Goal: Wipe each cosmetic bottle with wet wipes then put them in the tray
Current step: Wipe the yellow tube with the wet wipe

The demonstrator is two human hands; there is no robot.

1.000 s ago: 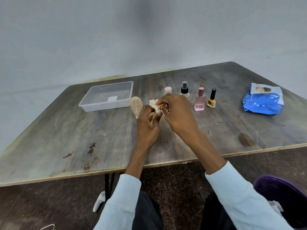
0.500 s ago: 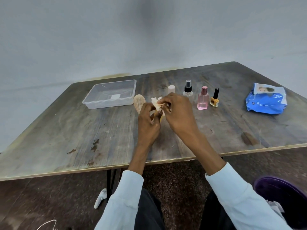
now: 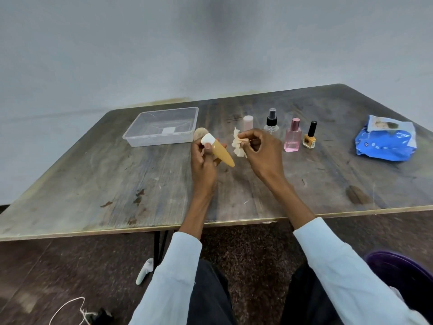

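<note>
The left hand (image 3: 203, 160) holds a tan tube (image 3: 221, 152) with a white cap (image 3: 208, 138), its grip curled around the cap end so the tube slants down toward the right above the desk (image 3: 93, 179). Just right of the tube, the right hand (image 3: 262, 152) pinches a crumpled wipe (image 3: 237, 144) between thumb and fingertips; wipe and tube are apart, not touching. Left of the tube and farther back sits the clear plastic tray (image 3: 161, 139), with only a small white label showing on its floor. A rounded beige item (image 3: 200, 133) lies on the desk between the tray and the tube, partly hidden by the left hand. Right of the tube, behind the right hand, 4 bottles stand upright in a row: a pale pink capped bottle (image 3: 248, 123), a clear spray bottle (image 3: 271, 124) with a black top, a pink perfume bottle (image 3: 293, 137) and a yellow nail polish (image 3: 309, 137) with a black cap. Far right of the tube lies a blue wipes pack (image 3: 386, 141).
</note>
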